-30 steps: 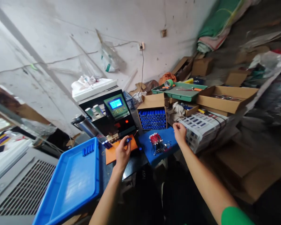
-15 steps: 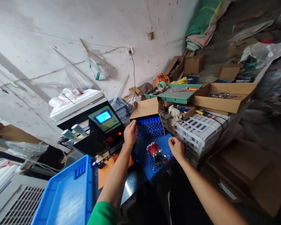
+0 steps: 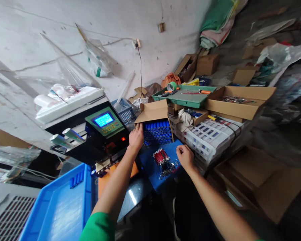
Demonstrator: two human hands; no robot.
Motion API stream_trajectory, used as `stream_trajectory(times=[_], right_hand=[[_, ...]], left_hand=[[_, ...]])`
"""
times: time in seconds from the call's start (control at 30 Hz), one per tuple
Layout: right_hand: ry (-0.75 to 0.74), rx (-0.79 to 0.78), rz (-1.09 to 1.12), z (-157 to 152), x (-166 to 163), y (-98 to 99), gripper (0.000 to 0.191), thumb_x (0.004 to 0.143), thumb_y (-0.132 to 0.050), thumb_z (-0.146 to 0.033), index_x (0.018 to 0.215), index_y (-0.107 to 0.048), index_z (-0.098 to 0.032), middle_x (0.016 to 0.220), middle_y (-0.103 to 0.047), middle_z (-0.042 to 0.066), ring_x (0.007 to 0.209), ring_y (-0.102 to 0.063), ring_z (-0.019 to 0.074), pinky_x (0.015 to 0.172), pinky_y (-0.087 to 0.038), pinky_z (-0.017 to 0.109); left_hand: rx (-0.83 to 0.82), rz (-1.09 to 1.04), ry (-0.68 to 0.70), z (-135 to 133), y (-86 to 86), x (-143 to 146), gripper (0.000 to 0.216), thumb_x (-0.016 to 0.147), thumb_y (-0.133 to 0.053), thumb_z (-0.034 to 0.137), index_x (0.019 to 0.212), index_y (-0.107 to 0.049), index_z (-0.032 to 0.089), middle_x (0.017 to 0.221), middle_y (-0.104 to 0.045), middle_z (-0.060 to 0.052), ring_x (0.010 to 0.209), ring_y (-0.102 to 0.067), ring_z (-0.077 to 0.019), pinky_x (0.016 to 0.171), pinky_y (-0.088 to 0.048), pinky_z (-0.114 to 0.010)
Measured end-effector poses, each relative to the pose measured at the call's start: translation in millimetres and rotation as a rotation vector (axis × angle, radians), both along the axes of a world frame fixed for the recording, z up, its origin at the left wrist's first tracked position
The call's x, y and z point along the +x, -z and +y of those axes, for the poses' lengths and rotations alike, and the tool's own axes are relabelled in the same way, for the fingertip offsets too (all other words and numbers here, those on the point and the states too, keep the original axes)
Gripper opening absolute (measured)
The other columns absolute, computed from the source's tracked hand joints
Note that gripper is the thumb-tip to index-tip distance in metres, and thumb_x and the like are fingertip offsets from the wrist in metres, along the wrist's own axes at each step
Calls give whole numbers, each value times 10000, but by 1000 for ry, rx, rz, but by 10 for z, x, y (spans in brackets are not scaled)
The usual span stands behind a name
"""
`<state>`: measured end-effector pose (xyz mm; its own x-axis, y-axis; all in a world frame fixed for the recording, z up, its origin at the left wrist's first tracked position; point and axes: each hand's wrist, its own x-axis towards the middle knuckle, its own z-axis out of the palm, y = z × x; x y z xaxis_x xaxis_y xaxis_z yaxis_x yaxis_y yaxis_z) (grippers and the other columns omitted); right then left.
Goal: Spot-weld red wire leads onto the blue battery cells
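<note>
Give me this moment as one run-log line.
Left hand: at cardboard box of blue cylinders | Right hand: curled beside wire bundle, grip unclear | Machine: screen lit

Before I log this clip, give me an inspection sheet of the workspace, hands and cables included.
Surface: dark tabletop with an orange board; blue mat adjoining.
Work items: blue cylinders stacked in an open box, more in a blue tray; red and black leads on the mat; machine, screen lit.
Clutter: tape and tools in a green tray.
Hands: left hand has its fingers at the box's left edge; right hand curled at the mat's right edge; grips unclear.
Cables: black cable from a wall socket; another across the white crate.
Surroundings: marked wall, open cardboard at right.
</note>
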<state>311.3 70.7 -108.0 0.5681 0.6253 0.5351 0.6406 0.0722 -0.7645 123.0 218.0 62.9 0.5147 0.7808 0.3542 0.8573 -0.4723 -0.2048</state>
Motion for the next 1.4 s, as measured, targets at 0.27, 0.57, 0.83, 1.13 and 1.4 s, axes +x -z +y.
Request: stream_trajectory(times=[0.27,0.57,0.83,1.13,1.4], right_hand=[[3,-135,24,-16,77,-43,244,863,-475,-307,811,-677,-181,792,-680,76,746,-609,190,749,-458,297],[-193,-346,70,53,-71,-551,228,842,-525,-341,833,-699,-195,786,-712,51,756,-640,199,703,-448,283],[-495,-694,-475,77,-831,-851,116,852,-595,-210,810,-703,-200,932,-723,100,912,-665,238,772,-443,300],[-387,-873,-642,137,-1006,-815,194,864,-528,-140,918,-713,-164,1013,-723,187,979,-682,295,805,-460,352],[-587,-502,-34,222,-775,-696,194,760,-603,-340,654,-660,-187,634,-651,11,621,-567,157,605,-406,254]], left_hand=[[-58,-377,264,-1062,357,-366,370,973,-461,263,1299,-599,155,1201,-698,-138,1030,-687,-256,903,-550,-375],[-351,-857,42,-1970,1388,-1122,302,930,-510,435,951,-724,223,913,-773,-40,789,-726,-197,702,-554,-273],[-397,-982,34,-1972,1435,-1127,297,928,-504,417,945,-723,217,919,-768,-34,802,-720,-193,737,-541,-275],[-373,-1010,75,-2011,1477,-1144,286,939,-495,391,961,-723,219,946,-766,-47,838,-717,-201,768,-531,-286],[-402,-1062,77,-2029,1448,-1137,287,931,-495,377,942,-732,216,939,-766,-54,820,-710,-201,761,-526,-290]])
